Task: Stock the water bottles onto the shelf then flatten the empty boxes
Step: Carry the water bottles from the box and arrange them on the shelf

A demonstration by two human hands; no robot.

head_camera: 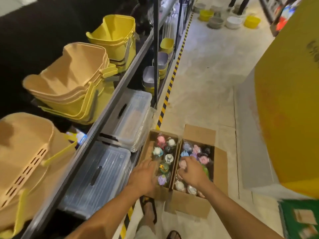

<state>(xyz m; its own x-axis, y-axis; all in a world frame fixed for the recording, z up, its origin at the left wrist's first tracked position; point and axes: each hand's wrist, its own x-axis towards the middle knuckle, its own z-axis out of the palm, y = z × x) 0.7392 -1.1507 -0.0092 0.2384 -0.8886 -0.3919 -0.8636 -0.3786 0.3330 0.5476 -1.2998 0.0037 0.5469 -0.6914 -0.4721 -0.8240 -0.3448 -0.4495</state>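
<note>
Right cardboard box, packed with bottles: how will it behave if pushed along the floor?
Likely slides rather than tips: the right box sits low and wide on the smooth concrete floor. Packed bottles probably make it heavy-ish, though they may be empty. Open flaps look floppy, so push the wall low.

Left hand (144, 176): bare, forearm uncovered.
Right hand (191, 171): bare, forearm uncovered to my frame's edge.
Left sandal (148, 210): dark straps, yellow patch at the toe.
Right sandal (173, 235): dark, only its tip visible.
Leg fabric (145, 229): pale, blurred.
</note>
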